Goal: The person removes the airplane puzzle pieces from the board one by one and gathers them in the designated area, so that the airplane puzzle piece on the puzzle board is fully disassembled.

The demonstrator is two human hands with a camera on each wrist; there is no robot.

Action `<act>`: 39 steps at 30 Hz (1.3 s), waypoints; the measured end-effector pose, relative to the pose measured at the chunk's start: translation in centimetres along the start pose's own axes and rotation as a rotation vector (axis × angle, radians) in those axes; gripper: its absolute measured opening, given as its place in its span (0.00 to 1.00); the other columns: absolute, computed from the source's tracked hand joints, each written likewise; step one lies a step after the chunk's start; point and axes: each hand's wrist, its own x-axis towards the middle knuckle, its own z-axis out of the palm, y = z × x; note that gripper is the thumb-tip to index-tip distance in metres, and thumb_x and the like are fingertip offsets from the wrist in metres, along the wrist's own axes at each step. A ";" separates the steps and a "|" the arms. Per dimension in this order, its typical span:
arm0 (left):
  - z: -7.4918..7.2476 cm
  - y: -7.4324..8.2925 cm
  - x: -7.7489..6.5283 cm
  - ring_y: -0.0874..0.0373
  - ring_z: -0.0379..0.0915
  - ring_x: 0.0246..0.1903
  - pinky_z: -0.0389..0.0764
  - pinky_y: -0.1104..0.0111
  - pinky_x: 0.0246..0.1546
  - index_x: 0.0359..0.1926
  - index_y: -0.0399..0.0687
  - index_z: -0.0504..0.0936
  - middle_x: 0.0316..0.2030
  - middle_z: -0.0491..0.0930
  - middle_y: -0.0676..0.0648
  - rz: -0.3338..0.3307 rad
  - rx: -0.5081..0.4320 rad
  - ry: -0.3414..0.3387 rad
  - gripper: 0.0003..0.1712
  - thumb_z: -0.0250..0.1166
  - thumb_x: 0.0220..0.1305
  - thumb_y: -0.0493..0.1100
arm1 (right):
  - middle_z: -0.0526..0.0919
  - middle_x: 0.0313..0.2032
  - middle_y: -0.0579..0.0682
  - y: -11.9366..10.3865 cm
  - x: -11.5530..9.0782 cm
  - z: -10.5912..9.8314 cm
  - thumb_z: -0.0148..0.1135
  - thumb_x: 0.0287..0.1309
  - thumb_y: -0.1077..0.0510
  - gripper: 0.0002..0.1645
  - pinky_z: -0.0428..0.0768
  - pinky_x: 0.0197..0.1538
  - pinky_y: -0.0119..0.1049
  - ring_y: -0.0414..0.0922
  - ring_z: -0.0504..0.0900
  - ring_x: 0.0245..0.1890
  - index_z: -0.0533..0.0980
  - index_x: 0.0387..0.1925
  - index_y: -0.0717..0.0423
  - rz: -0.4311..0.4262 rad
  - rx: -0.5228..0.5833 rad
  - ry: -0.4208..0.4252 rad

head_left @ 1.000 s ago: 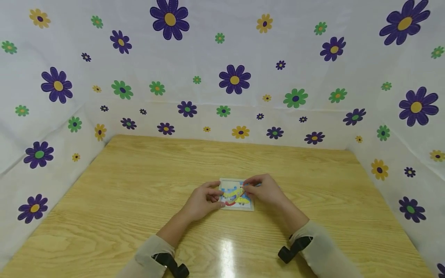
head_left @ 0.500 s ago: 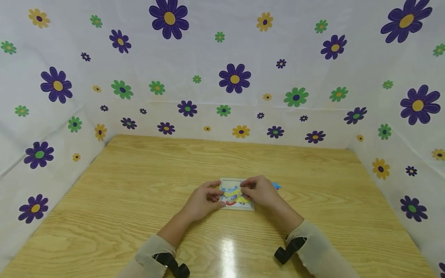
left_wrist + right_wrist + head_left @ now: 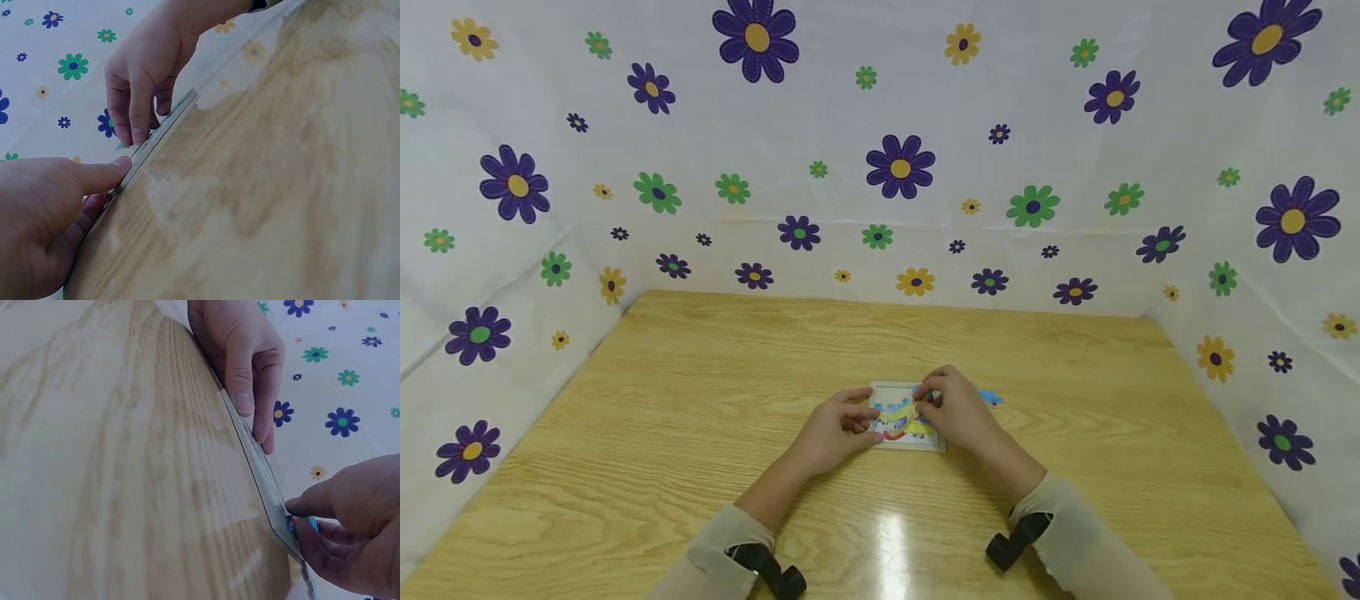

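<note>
A small jigsaw puzzle board [image 3: 906,446] with a pale frame lies on the table, partly filled with yellow, blue and red picture pieces; its upper part is bare. My left hand [image 3: 829,435] holds the board's left side, thumb at the near corner and fingers along the edge. Over the board's right side, my right hand [image 3: 964,414] pinches a puzzle piece [image 3: 312,523] between thumb and fingers. Blue shows on this piece in the right wrist view; most of it is hidden by the fingers. The right hand covers the board's upper right part.
Several loose blue puzzle pieces [image 3: 991,398] lie just right of the board, partly behind the right hand. The wooden table [image 3: 700,375] is bordered at the back and sides by a white flowered cloth [image 3: 820,108]. Both wrists carry black camera mounts.
My right hand has shifted slightly left over the board with the puzzle piece, uncovering loose pieces to its right. The left hand has stayed at the board's left edge.
</note>
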 end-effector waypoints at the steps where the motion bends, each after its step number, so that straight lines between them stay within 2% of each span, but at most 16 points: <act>1: 0.0 0.0 0.0 0.60 0.77 0.40 0.81 0.75 0.39 0.48 0.36 0.87 0.68 0.71 0.42 -0.003 0.000 0.002 0.18 0.75 0.57 0.38 | 0.79 0.48 0.56 0.1 0.1 -0.1 0.67 0.62 0.62 0.04 0.81 0.36 0.34 0.42 0.80 0.33 0.83 0.39 0.57 0.008 0.009 0.002; 5: -0.1 0.0 0.0 0.61 0.77 0.39 0.81 0.76 0.39 0.48 0.36 0.87 0.67 0.71 0.41 0.011 0.014 0.010 0.17 0.75 0.57 0.37 | 0.82 0.44 0.55 0.4 0.2 -1.0 0.64 0.65 0.61 0.12 0.80 0.36 0.35 0.45 0.81 0.35 0.80 0.50 0.58 0.042 0.022 -0.003; 9: 0.0 0.0 0.0 0.61 0.77 0.39 0.81 0.75 0.39 0.48 0.35 0.87 0.67 0.71 0.39 0.033 0.030 0.006 0.18 0.75 0.57 0.38 | 0.84 0.41 0.55 0.9 0.2 -1.9 0.63 0.67 0.59 0.15 0.79 0.34 0.34 0.46 0.81 0.37 0.81 0.53 0.58 0.086 0.061 -0.035; 13: 0.0 0.1 -0.1 0.60 0.76 0.39 0.81 0.75 0.39 0.50 0.36 0.86 0.69 0.70 0.41 0.014 0.024 -0.013 0.18 0.74 0.59 0.39 | 0.83 0.39 0.57 1.7 0.1 -2.4 0.63 0.67 0.60 0.15 0.82 0.32 0.33 0.44 0.82 0.33 0.81 0.51 0.62 0.165 0.199 -0.080; 16: 0.0 0.2 -0.2 0.60 0.76 0.39 0.80 0.75 0.40 0.51 0.37 0.86 0.70 0.68 0.43 -0.009 0.010 -0.026 0.19 0.73 0.59 0.39 | 0.81 0.40 0.58 2.1 -0.1 -2.6 0.63 0.67 0.62 0.16 0.85 0.36 0.34 0.43 0.84 0.32 0.79 0.52 0.66 0.221 0.309 -0.106; 23: 0.0 0.3 -0.2 0.59 0.75 0.40 0.80 0.73 0.40 0.51 0.37 0.86 0.70 0.68 0.43 -0.021 0.007 -0.024 0.19 0.74 0.59 0.39 | 0.78 0.43 0.60 2.9 -0.6 -3.7 0.62 0.67 0.65 0.19 0.87 0.42 0.34 0.42 0.85 0.35 0.74 0.56 0.70 0.297 0.499 -0.102; 27: -0.1 0.4 -0.2 0.59 0.76 0.40 0.80 0.73 0.41 0.51 0.38 0.86 0.70 0.68 0.44 -0.022 0.012 -0.025 0.19 0.74 0.59 0.40 | 0.78 0.43 0.60 3.5 -0.9 -4.3 0.63 0.66 0.64 0.21 0.86 0.43 0.32 0.41 0.84 0.36 0.73 0.57 0.71 0.314 0.519 -0.072; 31: -0.1 0.5 -0.1 0.59 0.77 0.40 0.81 0.73 0.41 0.51 0.39 0.86 0.70 0.69 0.44 -0.020 0.016 -0.025 0.19 0.74 0.59 0.40 | 0.78 0.45 0.61 4.3 -1.2 -4.8 0.62 0.67 0.63 0.21 0.86 0.42 0.31 0.40 0.85 0.36 0.73 0.57 0.71 0.311 0.487 -0.036; 39: -0.1 0.2 0.0 0.59 0.76 0.40 0.80 0.74 0.40 0.52 0.39 0.85 0.69 0.69 0.44 -0.024 0.022 -0.023 0.21 0.75 0.58 0.42 | 0.79 0.45 0.61 5.2 -1.9 -5.4 0.62 0.68 0.61 0.22 0.86 0.43 0.31 0.40 0.86 0.36 0.72 0.57 0.71 0.367 0.514 0.008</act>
